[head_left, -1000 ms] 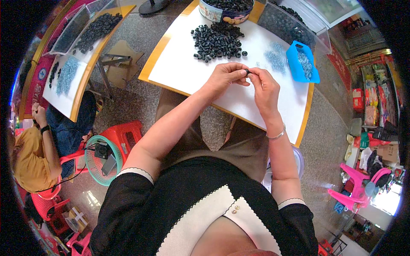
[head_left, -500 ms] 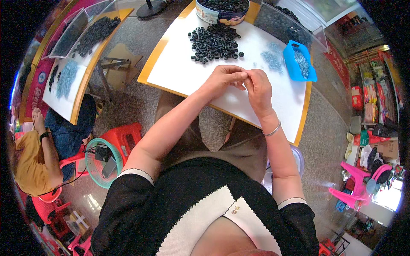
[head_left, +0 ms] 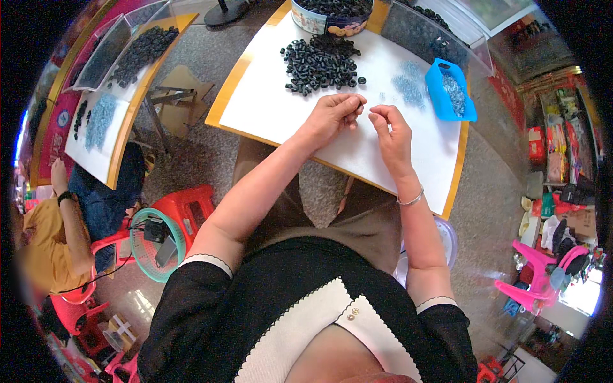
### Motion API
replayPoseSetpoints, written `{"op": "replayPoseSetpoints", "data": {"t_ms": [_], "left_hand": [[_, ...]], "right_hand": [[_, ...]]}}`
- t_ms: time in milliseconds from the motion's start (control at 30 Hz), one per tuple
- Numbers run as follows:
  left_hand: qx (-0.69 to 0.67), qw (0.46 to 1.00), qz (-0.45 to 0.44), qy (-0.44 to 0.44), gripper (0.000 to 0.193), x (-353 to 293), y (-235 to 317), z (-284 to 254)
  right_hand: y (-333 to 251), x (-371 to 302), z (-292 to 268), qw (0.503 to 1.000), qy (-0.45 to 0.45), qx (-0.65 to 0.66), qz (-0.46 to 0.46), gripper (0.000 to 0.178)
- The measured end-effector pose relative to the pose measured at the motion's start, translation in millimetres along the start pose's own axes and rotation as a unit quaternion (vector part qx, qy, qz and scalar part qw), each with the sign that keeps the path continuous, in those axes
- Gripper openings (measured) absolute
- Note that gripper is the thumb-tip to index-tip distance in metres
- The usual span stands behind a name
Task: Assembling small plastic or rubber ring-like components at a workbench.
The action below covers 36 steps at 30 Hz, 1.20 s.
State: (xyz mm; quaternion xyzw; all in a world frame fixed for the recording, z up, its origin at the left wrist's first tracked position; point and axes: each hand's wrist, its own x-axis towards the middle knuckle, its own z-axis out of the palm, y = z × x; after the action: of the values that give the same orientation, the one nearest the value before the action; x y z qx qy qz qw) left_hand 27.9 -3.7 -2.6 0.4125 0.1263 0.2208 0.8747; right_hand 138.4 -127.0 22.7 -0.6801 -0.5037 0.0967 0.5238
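Over the near part of the white tabletop (head_left: 255, 96), my left hand (head_left: 331, 120) is closed in a pinch. A dark speck of a small black piece (head_left: 360, 108) shows at its fingertips. To its right, a short gap away, my right hand (head_left: 393, 133) has thumb and forefinger drawn together; anything between them is too small to make out. Beyond my hands lies a heap of small black ring-like pieces (head_left: 319, 64), with one loose black piece (head_left: 362, 80) at its right edge. Small clear bluish pieces (head_left: 408, 86) are spread to the right.
A blue plastic scoop tray (head_left: 440, 96) of clear pieces stands at the table's right edge. A round tin (head_left: 332, 25) of black pieces is at the back. At left, another person (head_left: 54, 230) sits by a similar table (head_left: 118, 147), near a green basket (head_left: 137, 255) and red stool (head_left: 191, 204).
My hands, whose fingertips met half a second ago, have come apart. The right has shifted slightly right and down; the left stays nearly in place.
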Motion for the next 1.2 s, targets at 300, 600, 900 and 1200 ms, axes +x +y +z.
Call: {"op": "replayPoseSetpoints", "data": {"t_ms": [300, 600, 900, 1200], "left_hand": [[-0.005, 0.999, 0.009, 0.039, 0.019, -0.3, 4.9, 6.3], [0.223, 0.975, -0.002, 0.01, 0.026, -9.0, 9.6, 18.2], [0.178, 0.984, 0.003, -0.008, 0.033, -8.8, 3.5, 8.4], [0.14, 0.99, -0.019, 0.002, 0.024, -3.1, 7.0, 14.2]], "right_hand": [[4.4, -3.6, 5.5, 1.0, 0.003, -0.007, 0.006, 0.014], [-19.4, 5.1, -0.6, 0.986, 0.012, -0.087, -0.144, 0.029], [-5.5, 151.5, -71.2, 0.97, 0.144, -0.141, -0.136, 0.024], [9.4, 212.9, -85.9, 0.93, 0.169, -0.267, -0.189, 0.033]]}}
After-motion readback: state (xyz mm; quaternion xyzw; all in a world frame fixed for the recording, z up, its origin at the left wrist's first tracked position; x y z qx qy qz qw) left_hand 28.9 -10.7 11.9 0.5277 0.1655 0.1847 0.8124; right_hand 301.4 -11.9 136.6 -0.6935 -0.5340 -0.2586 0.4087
